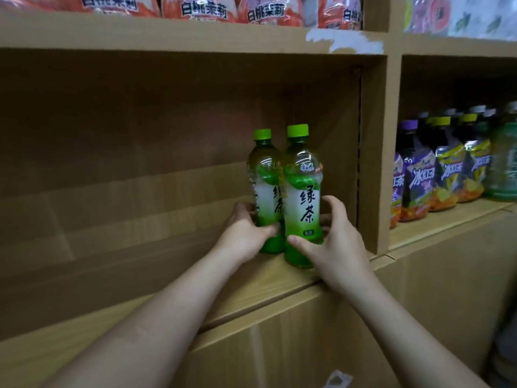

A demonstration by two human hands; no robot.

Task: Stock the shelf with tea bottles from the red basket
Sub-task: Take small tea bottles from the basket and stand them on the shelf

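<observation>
Left tea bottle (265, 189) and right tea bottle (303, 197) stand upright and touching on the wooden shelf (279, 278), each with a green cap and a green-and-white label. The left hand (243, 236) grips the left tea bottle low down, thumb across its front and fingers curled round its far side. The right hand (335, 242) grips the right tea bottle at about the same height, thumb on the front near the base and fingers wrapped round its right flank. Between the two grips the bottles meet side to side, the right one a little nearer the shelf's front edge. Just right of the right hand's grip rises the upright divider (373, 163). Beyond it, well apart from that grip, stands a row of purple- and yellow-labelled drink bottles (447, 169). High above both grips, orange packets (204, 8) line the upper shelf.
</observation>
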